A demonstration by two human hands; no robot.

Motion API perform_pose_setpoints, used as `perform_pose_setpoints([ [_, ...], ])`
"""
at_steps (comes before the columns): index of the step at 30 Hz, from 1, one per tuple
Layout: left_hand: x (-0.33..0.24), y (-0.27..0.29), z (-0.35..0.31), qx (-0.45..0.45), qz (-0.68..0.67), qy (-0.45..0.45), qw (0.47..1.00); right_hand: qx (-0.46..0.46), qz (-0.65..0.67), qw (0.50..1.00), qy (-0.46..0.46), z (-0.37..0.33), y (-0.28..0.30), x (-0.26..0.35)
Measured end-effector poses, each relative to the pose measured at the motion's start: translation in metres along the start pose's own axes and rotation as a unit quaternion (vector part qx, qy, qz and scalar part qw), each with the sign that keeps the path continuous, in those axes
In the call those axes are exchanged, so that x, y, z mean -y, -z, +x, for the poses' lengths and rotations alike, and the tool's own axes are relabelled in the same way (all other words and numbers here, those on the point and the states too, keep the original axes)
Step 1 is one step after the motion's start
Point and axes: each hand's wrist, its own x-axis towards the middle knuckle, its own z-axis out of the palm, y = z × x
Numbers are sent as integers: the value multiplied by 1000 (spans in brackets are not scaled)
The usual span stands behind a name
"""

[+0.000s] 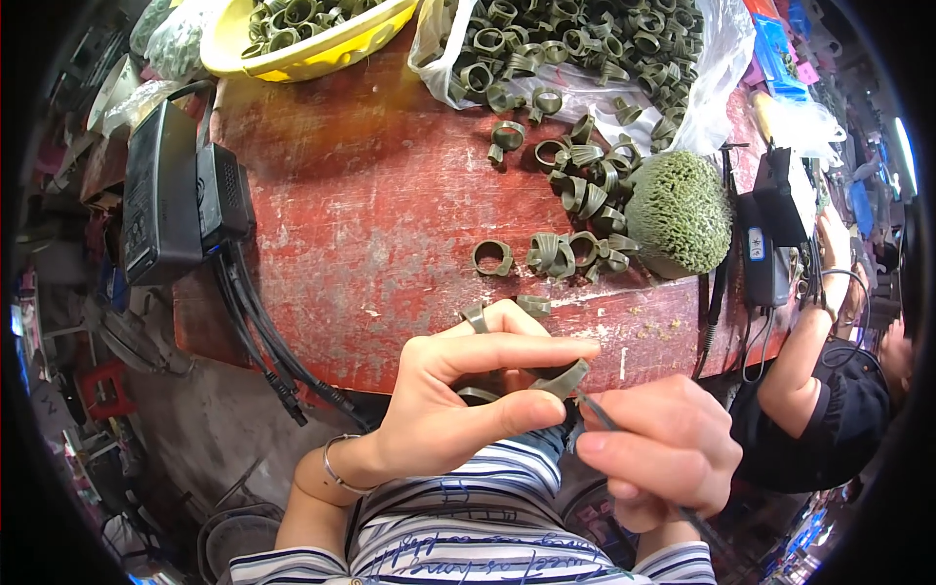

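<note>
Scuffed red-painted wooden tabletop (331,322) extends beyond both hands. To their left I note a black boxy device (161,195). Left hand (434,414): pinches an olive-green banded ring (562,380), apparently the one piece in work; whether the loose olive-green rings (492,258) beyond are finished, I cannot tell. Between the forearms, a striped shirt (444,517) bears blue cursive script. Right hand (673,439): narrow grip, slim grey tool (601,417) at or just beside the ring's edge. Farther right, a black rectangular box (765,268) carries a pale label, too small for me to read.
</note>
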Motion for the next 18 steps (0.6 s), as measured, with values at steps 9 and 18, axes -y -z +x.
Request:
perform_pose_setpoints([
  [9,-1,2,4,-47,75,-17,996,45,-64,997,-7,-3,8,-1],
  [18,9,9,2,-40,100,-99,989,57,-43,990,-118,7,-7,-1],
])
